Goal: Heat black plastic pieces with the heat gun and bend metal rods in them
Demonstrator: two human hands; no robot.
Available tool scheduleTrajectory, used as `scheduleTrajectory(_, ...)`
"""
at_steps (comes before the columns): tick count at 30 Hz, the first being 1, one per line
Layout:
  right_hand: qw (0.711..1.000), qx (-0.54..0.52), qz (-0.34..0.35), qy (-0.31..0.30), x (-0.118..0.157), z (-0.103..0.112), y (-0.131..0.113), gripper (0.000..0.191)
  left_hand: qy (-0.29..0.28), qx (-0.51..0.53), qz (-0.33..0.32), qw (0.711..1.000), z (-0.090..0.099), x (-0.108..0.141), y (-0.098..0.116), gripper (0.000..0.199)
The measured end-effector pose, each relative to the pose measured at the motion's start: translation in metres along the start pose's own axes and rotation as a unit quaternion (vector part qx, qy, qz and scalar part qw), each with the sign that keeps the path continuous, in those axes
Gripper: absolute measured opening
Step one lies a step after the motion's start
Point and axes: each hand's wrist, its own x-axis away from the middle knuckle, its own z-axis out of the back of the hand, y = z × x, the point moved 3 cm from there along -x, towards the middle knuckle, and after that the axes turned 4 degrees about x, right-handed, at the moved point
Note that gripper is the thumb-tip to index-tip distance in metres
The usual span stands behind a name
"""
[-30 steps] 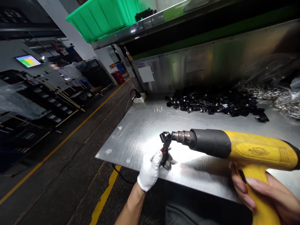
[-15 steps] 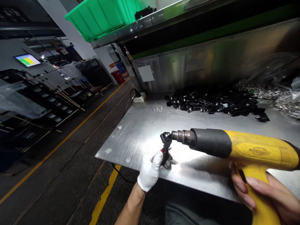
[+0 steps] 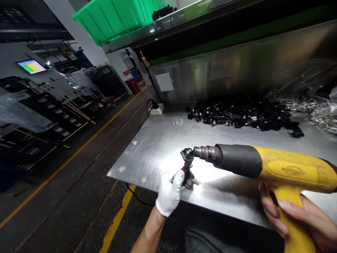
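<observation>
A white glove covers my left hand, whose fingers are closed round a black tool with a bit of red on it. At the tool's upper end sits a small black part. My right hand is bare and wraps the grip of a yellow heat gun. The gun points left, its stepped metal nozzle right beside the black part; whether they touch I cannot tell. Both are above the metal table.
Black parts lie piled at the table's back, with a few small metal pieces to their left. Bags of metal pieces are at the right. A white power socket stands at the back left corner. A green bin rests on the shelf above.
My left hand has shifted very slightly to the right with the tool and black part. The heat gun has moved a few pixels right too.
</observation>
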Motion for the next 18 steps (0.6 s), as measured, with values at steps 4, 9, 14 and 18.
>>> scheduleTrajectory(4, 1.000, -0.008, -0.015, -0.001, -0.0006, 0.0020, 0.0012, 0.035, 0.016, -0.010, -0.008, 1.000, -0.0028, 0.0005, 0.0002, 0.041)
scheduleTrajectory(9, 0.999, -0.005, -0.008, -0.031, -0.0017, 0.0051, 0.0025, 0.037, 0.041, -0.034, -0.029, 0.998, -0.0039, 0.0007, -0.0001, 0.038)
scheduleTrajectory(14, 0.999, -0.007, -0.006, -0.044, -0.0019, 0.0072, 0.0037, 0.036, 0.058, -0.059, -0.042, 0.996, -0.0036, 0.0024, -0.0031, 0.036)
scheduleTrajectory(18, 0.999, -0.011, -0.009, -0.044, -0.0021, 0.0048, 0.0031, 0.034, 0.057, -0.062, -0.046, 0.995, -0.0048, 0.0020, -0.0057, 0.033)
